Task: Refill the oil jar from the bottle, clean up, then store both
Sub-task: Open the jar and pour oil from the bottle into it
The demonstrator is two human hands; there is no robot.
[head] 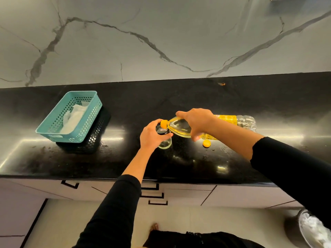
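Left hand [152,134] wrapped around glass oil jar [164,138] near mouth, jar upright on black counter [179,97]. Right hand [197,122] clamped on oil bottle [180,127] – tipped near horizontal, orange neck at jar mouth, yellow oil pooled toward neck. Orange cap [206,143] loose on counter just beside bottle. Teal basket [53,126] with white cloth [74,117] well apart, far left.
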